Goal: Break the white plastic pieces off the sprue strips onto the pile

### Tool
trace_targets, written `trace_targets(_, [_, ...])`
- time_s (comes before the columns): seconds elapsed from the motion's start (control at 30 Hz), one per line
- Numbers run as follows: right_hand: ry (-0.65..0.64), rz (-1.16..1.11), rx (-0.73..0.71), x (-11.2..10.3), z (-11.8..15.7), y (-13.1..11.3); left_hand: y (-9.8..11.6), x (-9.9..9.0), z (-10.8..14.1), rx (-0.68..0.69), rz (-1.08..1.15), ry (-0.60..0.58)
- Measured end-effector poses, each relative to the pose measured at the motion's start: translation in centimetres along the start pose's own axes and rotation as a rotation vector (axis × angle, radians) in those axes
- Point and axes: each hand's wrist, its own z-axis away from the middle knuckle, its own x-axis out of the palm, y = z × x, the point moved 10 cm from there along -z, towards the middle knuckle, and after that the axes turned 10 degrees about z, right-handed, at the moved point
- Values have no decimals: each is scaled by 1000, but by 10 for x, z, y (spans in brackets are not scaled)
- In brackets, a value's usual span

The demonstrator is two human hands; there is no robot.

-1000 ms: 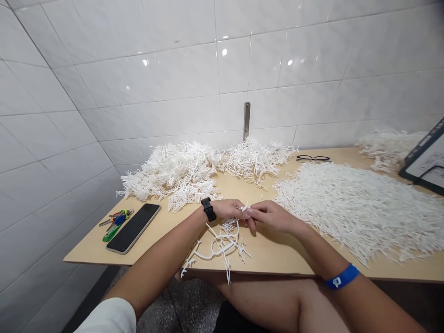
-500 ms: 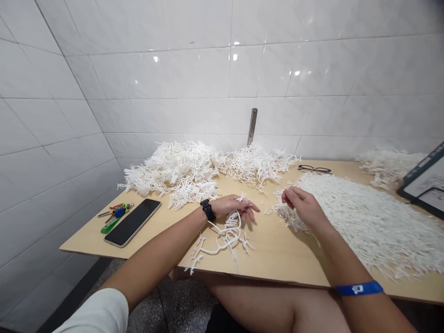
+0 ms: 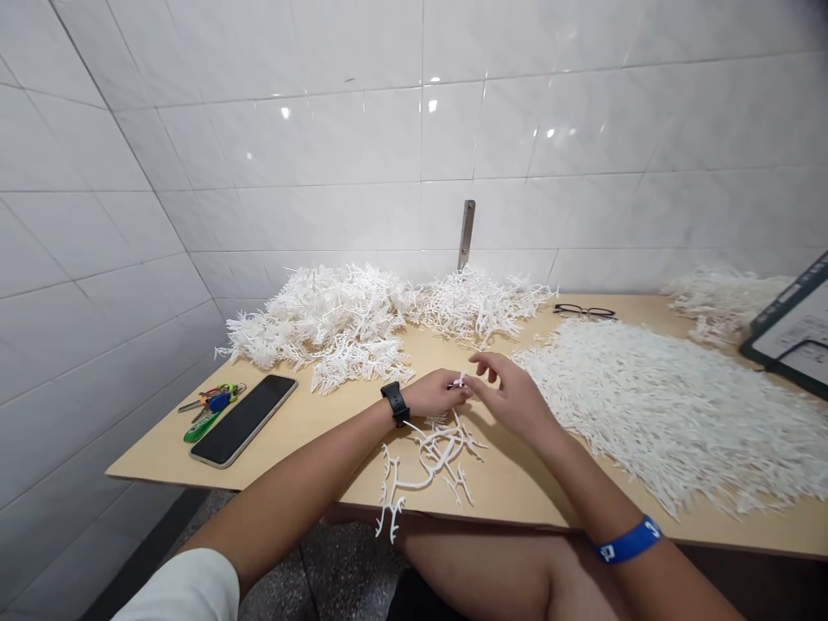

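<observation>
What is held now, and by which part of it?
The left hand holds a white branched piece by its far end, between thumb and fingers. The right hand is close there; whether it grips is unclear.

The bare left forearm, coming out of a white short sleeve (image 3: 185, 586), reaches forward and inward, a black watch with a dark band (image 3: 395, 404) round its wrist. The left hand (image 3: 436, 393) is curled, fingers bent inward. The bare right forearm, a blue printed wristband (image 3: 629, 542) around it, angles in to meet it. The right hand (image 3: 508, 392) has thumb and fingers parted, its thumb tip close against the left fingertips.
</observation>
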Motion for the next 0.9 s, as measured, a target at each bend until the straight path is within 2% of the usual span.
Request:
trace_targets(0.13, [-196, 106, -5, 25, 3, -9, -8, 13, 2, -50, -147, -105])
trace_targets(0.23, [-316, 68, -32, 34, 6, -8, -14, 18, 4, -108, -112, -160])
trace_targets(0.33, [-404, -127, -82, 35, 10, -9, -12, 14, 4, -110, 33, -144])
trace_targets(0.5, [-480, -483, 14, 35, 12, 5, -1, 12, 3, -16, 185, -191])
trace_targets(0.63, [-512, -711, 16, 35, 13, 5, 7, 15, 3, 58, 351, -219])
trace_targets(0.77, [-596, -882, -24, 41, 18, -4, 5, 23, 4, 7, 586, -255])
trace_targets(0.9, [-625, -1038, -11, 45, 20, -7, 1, 29, 6, -60, 706, -265])
